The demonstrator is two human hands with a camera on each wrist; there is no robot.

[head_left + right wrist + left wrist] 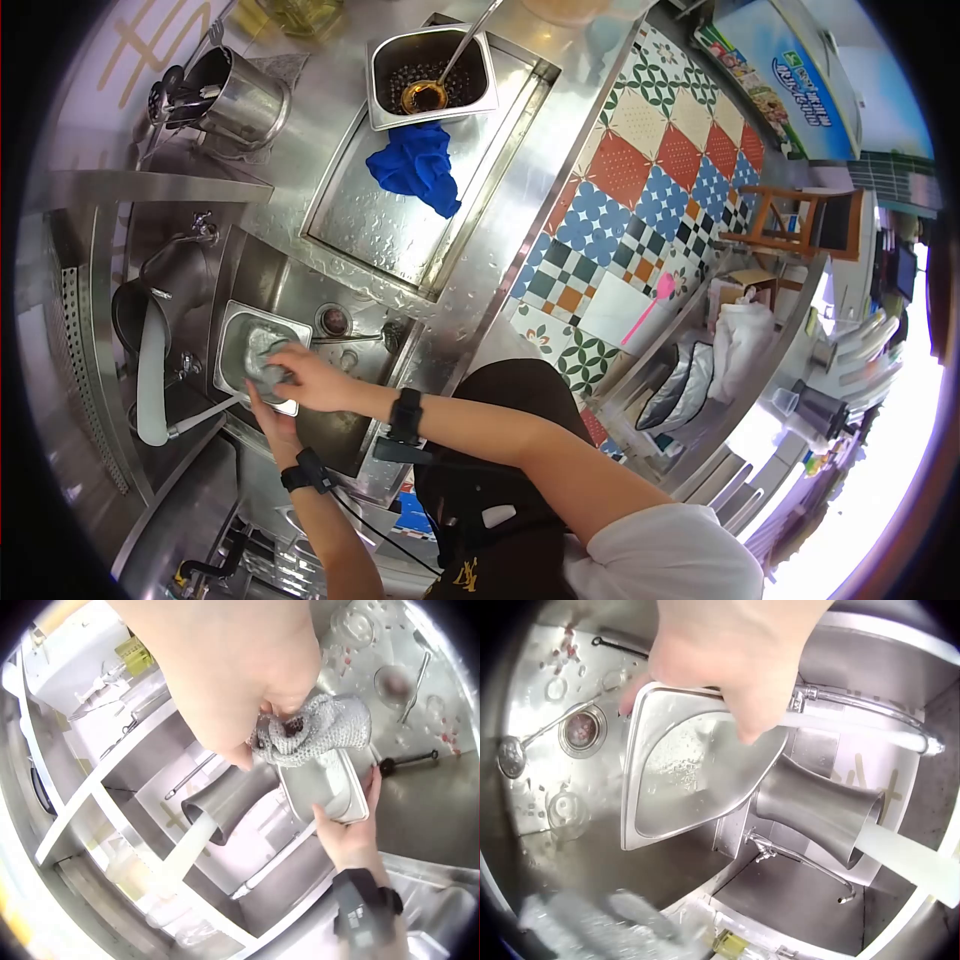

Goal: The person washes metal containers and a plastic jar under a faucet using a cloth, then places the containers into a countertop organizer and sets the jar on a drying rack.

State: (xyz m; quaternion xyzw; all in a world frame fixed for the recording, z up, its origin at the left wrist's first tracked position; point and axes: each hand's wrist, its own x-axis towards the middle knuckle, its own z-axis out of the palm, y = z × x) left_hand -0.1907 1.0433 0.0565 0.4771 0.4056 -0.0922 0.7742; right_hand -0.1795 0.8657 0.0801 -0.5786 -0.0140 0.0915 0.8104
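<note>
Over the sink, my left hand (275, 425) holds a rectangular stainless steel pan (634, 780) by its rim, thumb inside and fingers outside. The pan stands tilted, with water drops on its inner wall. My right hand (232, 667) grips a wet, silvery-grey mesh cloth (322, 731), bunched under the fingers. In the head view this cloth overlaps the pan's opening. The left wrist view shows the cloth (592, 930) blurred, at the bottom edge, apart from the pan.
A ladle (511, 757) lies near the drain (581, 731) in the sink, among red scraps. The tap's white-sleeved spout (152, 375) stands beyond the pan. On the counter are a blue cloth (415, 168), another pan (380, 95) with a ladle, and a utensil holder (245, 105).
</note>
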